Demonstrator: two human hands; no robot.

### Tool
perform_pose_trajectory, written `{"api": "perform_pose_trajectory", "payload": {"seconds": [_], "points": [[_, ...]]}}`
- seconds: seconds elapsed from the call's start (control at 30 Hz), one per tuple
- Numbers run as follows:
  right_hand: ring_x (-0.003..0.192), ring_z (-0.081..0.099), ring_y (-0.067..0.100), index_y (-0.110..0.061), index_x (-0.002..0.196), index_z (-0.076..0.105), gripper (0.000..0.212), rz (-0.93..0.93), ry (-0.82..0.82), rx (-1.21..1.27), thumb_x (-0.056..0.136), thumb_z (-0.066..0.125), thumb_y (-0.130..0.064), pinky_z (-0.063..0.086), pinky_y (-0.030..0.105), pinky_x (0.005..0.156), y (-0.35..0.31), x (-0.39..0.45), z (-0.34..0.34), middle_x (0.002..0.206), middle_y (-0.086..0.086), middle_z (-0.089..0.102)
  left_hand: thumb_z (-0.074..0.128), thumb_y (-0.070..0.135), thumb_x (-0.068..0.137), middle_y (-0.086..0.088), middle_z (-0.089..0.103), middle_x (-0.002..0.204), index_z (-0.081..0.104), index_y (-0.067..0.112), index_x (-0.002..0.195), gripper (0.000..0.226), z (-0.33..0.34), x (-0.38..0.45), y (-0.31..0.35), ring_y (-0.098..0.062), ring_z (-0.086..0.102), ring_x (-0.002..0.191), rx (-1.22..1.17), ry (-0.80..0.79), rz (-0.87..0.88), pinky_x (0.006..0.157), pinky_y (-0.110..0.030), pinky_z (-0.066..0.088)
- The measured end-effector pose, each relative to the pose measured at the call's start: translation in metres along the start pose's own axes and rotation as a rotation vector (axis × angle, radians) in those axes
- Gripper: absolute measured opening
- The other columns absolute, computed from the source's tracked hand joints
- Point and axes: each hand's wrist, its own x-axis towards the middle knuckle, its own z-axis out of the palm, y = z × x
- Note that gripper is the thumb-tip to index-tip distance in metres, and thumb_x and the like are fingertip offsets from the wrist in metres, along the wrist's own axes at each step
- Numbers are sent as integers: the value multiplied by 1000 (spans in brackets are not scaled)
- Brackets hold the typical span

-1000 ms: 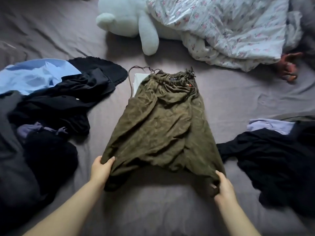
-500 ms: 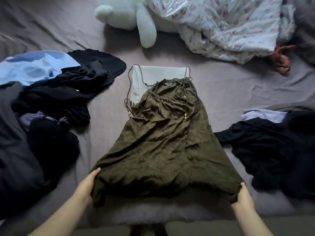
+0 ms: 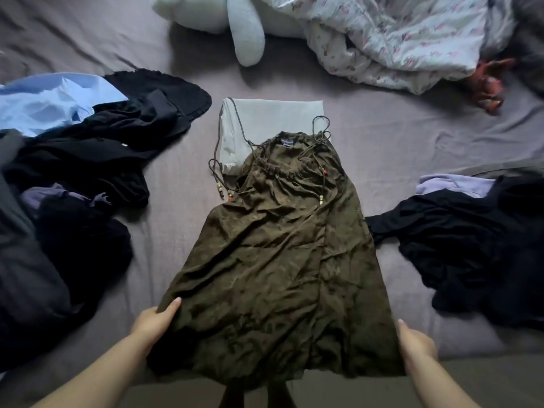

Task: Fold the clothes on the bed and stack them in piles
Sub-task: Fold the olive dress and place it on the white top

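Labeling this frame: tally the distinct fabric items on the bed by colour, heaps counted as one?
Olive: 1, the dress
Pale grey-white: 1, the folded garment
Light blue: 1, the shirt
Black: 2, left heap, right heap
Lilac: 1, the lilac garment
Floral: 1, the duvet
Total: 7

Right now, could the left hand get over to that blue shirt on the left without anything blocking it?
Probably yes, once it lets go. The left hand grips the olive dress at its hem. Only low black clothes lie between it and the blue shirt, so it could pass over them, though the stretch looks long.

Two bare forearms, left hand (image 3: 153, 320), right hand (image 3: 415, 344), no sleeves, short natural fingernails
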Motion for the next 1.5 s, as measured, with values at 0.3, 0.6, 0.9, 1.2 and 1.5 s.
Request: {"api": "perform_pose_trajectory", "payload": {"seconds": [0.3, 0.6, 0.9, 1.2, 1.5], "points": [[99, 57, 33, -8, 97, 66, 26, -411, -16, 106, 95, 55, -32, 40, 31, 81, -122, -38, 27, 97, 11, 64, 59, 53, 86, -10, 59, 124, 58, 17, 121, 50, 25, 1, 100, -33, 51, 118, 329, 296, 344, 100, -44, 40], [94, 59, 17, -10, 112, 67, 31, -937, -141, 118, 89, 66, -30, 43, 24, 84, -294, -44, 66, 104, 2, 65, 64, 29, 88, -7, 61, 101, 57, 13, 125, 41, 78, 0, 272, -22, 57, 93, 197, 216, 864, 82, -28, 42], [79, 59, 18, -16, 89, 60, 34, -913, -306, -264, 77, 77, -43, 48, 23, 77, -389, -28, 117, 89, 3, 63, 57, 19, 91, 0, 61, 42, 50, 11, 73, 21, 127, 35, 348, -18, 63, 46, -59, 4, 531, 58, -27, 55], [61, 60, 16, -13, 77, 49, 19, -795, -397, 608, 92, 59, -8, 55, 21, 51, -482, -36, 93, 71, 7, 53, 51, 24, 97, 3, 58, 96, 54, 14, 105, 13, 96, 24, 431, -15, 54, 87, -181, 346, 978, 68, -18, 33], [130, 41, 24, -12, 136, 45, 54, -1209, 9, -13, 89, 61, -33, 32, 32, 107, -438, -13, 120, 143, 12, 39, 48, 22, 97, -8, 38, 150, 22, 9, 151, 61, 121, 51, 370, -22, 35, 138, 128, 291, 1112, 111, -27, 24]]}}
